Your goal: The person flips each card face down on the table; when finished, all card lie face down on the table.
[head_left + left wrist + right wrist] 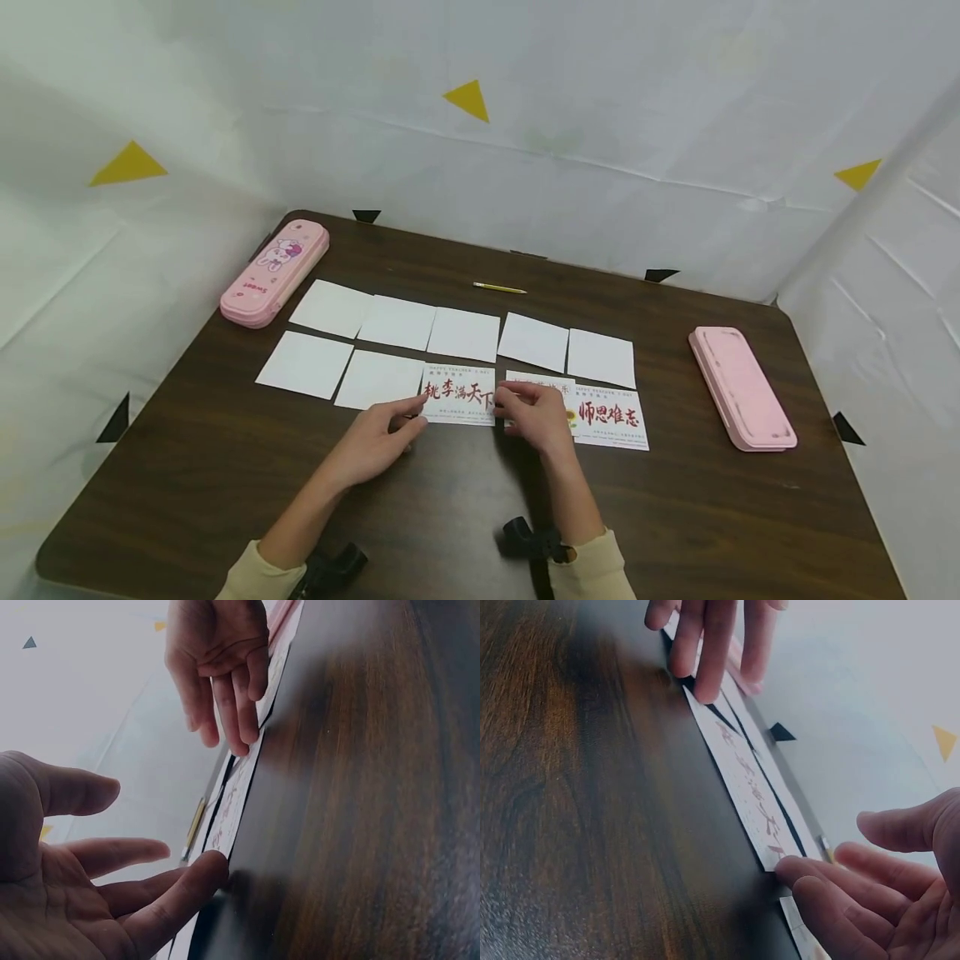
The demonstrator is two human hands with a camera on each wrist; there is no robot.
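A printed card with red characters (459,393) lies flat in the front row, between my two hands. My left hand (377,442) has its fingertips at the card's left edge, with the fingers loosely extended and the thumb apart. At the right edge of the same card are the fingertips of my right hand (542,417), also relaxed and spread in the right wrist view. This hand partly covers a second printed card (543,381). Right of that lies a third printed card (611,417) with red characters, its left edge meeting the second.
Several blank white cards (465,333) form a back row and fill the front row's left part. Behind them lies a yellow pencil (499,288). A pink pencil case (275,273) stands at the table's left, another pink case (742,389) at the right.
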